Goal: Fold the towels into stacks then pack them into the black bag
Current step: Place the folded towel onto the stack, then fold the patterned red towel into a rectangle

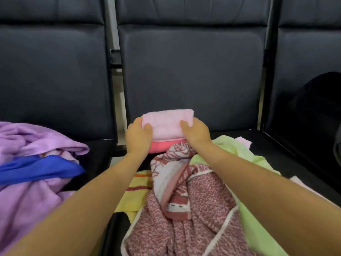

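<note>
A folded light pink towel (167, 123) lies on top of a folded coral pink towel (159, 146) at the back of the middle seat. My left hand (138, 136) grips the light pink towel's left end, thumb on top. Its right end is gripped by my right hand (196, 133). In front of the stack lies an unfolded heap: a red-and-white patterned towel (184, 209), a light green towel (238, 154) and a yellow striped towel (137, 191). The black bag (317, 111) sits on the right seat, partly cut off.
On the left seat lie a crumpled lilac towel (27, 143) and a blue cloth (36, 169). Dark padded seat backs (191, 71) rise right behind the stack. A gap with an armrest frame (115, 58) separates the left and middle seats.
</note>
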A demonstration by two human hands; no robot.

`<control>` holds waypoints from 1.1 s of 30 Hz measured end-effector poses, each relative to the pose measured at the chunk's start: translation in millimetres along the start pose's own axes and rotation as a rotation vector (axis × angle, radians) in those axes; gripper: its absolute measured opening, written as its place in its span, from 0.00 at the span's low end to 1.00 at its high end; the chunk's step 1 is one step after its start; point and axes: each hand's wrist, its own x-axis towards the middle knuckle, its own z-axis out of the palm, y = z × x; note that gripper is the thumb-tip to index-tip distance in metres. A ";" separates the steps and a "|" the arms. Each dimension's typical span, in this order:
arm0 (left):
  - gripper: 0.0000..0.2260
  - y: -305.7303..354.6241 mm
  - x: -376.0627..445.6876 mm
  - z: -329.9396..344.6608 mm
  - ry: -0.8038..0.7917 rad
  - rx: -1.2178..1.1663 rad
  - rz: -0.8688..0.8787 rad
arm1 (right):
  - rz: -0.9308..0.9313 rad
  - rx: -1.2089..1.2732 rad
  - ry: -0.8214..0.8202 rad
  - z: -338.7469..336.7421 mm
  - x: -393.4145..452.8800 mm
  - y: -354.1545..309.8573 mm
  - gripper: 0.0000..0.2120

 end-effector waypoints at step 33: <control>0.10 37.2 -169.9 -85.9 -0.409 0.187 -0.076 | 0.018 0.315 -0.190 -123.9 -170.7 -3.0 0.11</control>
